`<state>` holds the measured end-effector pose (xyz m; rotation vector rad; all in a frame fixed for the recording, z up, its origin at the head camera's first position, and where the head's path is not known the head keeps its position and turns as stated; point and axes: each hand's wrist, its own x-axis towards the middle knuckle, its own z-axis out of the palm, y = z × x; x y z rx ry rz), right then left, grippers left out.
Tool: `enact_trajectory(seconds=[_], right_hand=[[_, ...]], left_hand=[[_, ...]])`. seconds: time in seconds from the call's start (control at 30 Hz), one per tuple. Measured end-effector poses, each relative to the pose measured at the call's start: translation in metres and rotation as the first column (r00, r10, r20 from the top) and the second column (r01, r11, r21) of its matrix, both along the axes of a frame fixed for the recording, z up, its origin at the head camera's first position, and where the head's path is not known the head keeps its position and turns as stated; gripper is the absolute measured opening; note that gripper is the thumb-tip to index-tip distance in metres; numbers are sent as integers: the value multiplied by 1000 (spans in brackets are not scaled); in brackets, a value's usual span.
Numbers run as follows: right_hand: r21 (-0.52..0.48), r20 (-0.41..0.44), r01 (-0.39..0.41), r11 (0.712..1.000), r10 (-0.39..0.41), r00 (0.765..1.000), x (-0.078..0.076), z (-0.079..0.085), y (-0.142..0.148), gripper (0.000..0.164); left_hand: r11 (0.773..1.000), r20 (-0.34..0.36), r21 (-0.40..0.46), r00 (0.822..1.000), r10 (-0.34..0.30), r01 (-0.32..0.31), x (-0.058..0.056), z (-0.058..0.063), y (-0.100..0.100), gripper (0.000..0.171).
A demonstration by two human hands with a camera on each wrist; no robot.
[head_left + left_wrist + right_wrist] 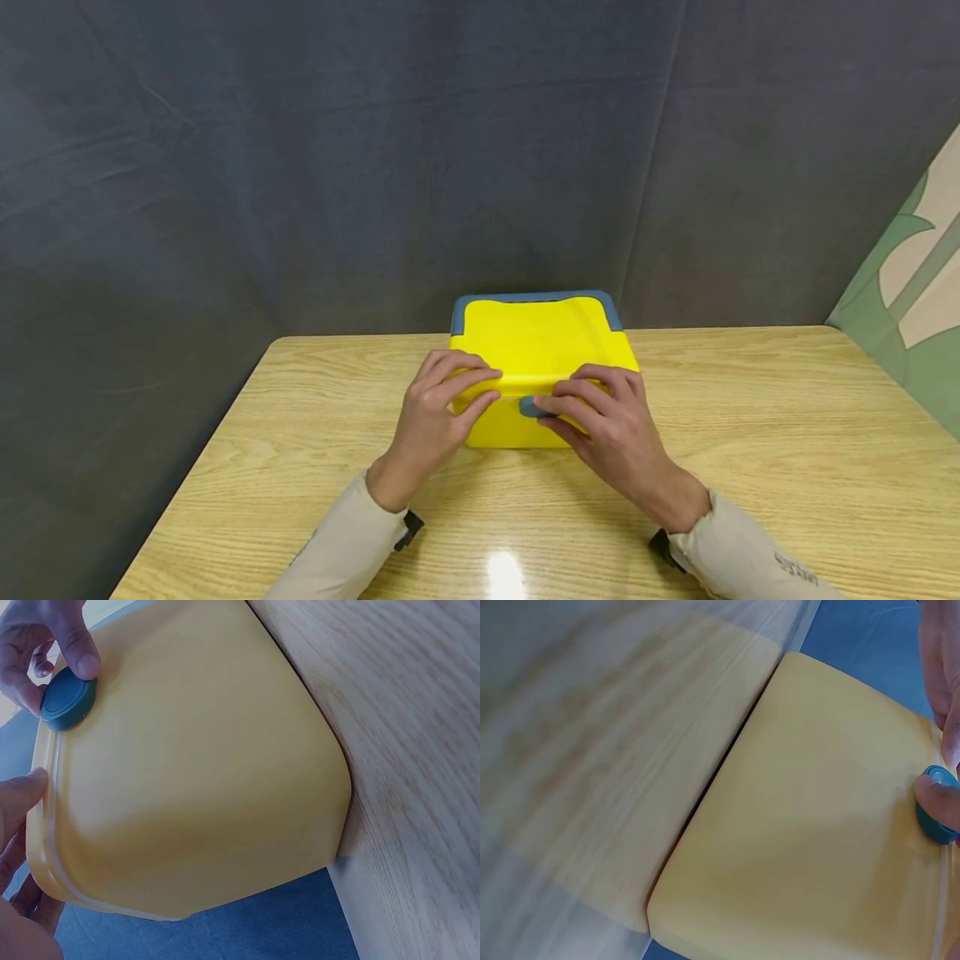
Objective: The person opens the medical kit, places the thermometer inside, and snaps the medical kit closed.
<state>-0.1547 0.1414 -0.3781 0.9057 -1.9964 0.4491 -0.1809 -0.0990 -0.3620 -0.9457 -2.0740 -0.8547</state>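
Note:
A yellow lunch box (551,337) with a blue handle (536,297) along its back edge stands on the table, its lid down. At the lid's front left, my left hand (433,408) grips the rim, fingers on top and thumb on the front side. My right hand (618,429) pinches the blue rounded latch (528,407) at the front of the lid. In the left wrist view, thumb and fingers sit on opposite sides of the latch (67,701). The right wrist view shows the thumb pressed against the latch (930,826).
The wooden table (315,417) extends to both sides of the box and in front of it. A dark fabric partition (420,167) rises right behind the box and along the left. At the right edge hangs a leaf-patterned panel (885,308).

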Motion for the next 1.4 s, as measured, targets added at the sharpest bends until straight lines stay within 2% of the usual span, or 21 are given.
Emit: enact_trajectory(seconds=[0.47,0.77,0.9,1.13,1.4], right_hand=[[-8,-49,-20,1000,20,999,-1,3,0,34],[1,-55,-9,1000,9,998,0,5,0,40],[9,-44,-6,1000,7,999,0,6,0,42],[36,33,-1,999,0,999,5,9,4,42],[20,14,-40,999,40,999,9,11,15,42]], left_hand=[[1000,-19,12,1000,-2,2,0,1,-1,26],[1000,4,3,1000,0,0,1,2,-2,25],[1000,-8,2,1000,1,-1,0,2,-2,26],[1000,21,4,1000,-3,3,0,-1,-2,26],[1000,13,-10,1000,-8,8,0,-2,-1,27]])
